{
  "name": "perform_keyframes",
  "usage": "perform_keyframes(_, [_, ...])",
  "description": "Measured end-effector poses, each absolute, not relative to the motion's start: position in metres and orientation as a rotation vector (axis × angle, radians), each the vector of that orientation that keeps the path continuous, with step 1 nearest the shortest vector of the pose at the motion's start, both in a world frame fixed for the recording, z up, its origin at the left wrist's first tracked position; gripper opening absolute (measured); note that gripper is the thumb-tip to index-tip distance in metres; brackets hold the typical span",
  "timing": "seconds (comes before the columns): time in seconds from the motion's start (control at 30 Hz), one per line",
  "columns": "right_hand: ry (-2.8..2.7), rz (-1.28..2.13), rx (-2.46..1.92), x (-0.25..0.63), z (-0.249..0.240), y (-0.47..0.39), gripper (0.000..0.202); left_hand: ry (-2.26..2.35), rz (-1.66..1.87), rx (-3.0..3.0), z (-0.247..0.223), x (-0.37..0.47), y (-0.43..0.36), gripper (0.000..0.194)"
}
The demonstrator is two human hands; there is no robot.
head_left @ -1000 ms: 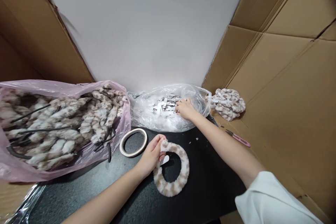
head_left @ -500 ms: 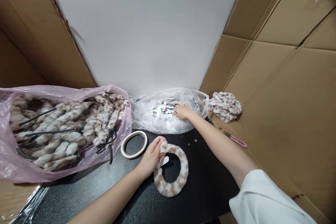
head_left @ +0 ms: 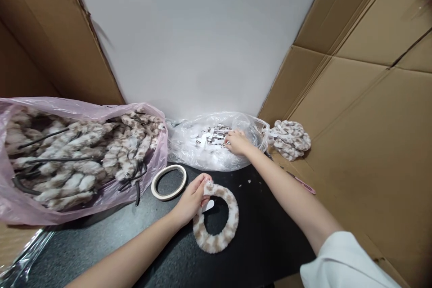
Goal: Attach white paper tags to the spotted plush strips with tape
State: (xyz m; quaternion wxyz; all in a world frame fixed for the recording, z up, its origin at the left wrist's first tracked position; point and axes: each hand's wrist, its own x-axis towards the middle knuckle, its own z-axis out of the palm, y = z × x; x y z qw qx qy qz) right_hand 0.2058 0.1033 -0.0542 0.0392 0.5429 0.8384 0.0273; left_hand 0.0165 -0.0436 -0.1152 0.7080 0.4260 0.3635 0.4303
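Observation:
My left hand (head_left: 193, 198) is closed on the upper left of a fluffy white-and-tan ring (head_left: 232, 216), which lies on the dark tabletop. A white rounded tag (head_left: 208, 206) sticks out below my fingers into the ring's opening. My right hand (head_left: 238, 142) reaches into a clear plastic bag (head_left: 189, 155) holding many small white tags (head_left: 205, 137) with dark strings or clips. Its fingers are curled together at the right side of the pile; what they pinch is too small to make out.
A roll of masking tape (head_left: 153, 187) lies left of the ring. A pink plastic bag (head_left: 84, 216) is full of furry lengths with dark cords. At the right sits a furry bundle (head_left: 290, 139), near a pink-handled tool (head_left: 305, 185). Cardboard panels (head_left: 364, 112) stand at both sides.
The view has shifted slightly. My right hand stays at the tag pile, its fingers slightly moved. My left hand still holds the ring in much the same place.

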Motion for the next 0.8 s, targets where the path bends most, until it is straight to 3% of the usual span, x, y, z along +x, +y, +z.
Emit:
perform_keyframes(0.23, [2.583,0.1,1.686,0.2,-0.069,0.108,0.018,0.809,0.953,0.989,-0.118,0.015,-0.044,0.042])
perform_keyframes(0.4, [2.632,0.158,1.755,0.211,-0.047,0.097,0.02,0.789,0.947,0.991,-0.121,0.014,-0.042,0.039])
perform_keyframes(0.63, [2.62,0.499,2.113,0.29,-0.018,0.016,0.019,0.812,0.95,1.001,-0.116,0.017,-0.045,0.043])
perform_keyframes(0.8, [2.591,0.384,2.184,0.297,-0.021,-0.03,0.018,0.851,0.945,1.039,-0.114,0.021,-0.048,0.042])
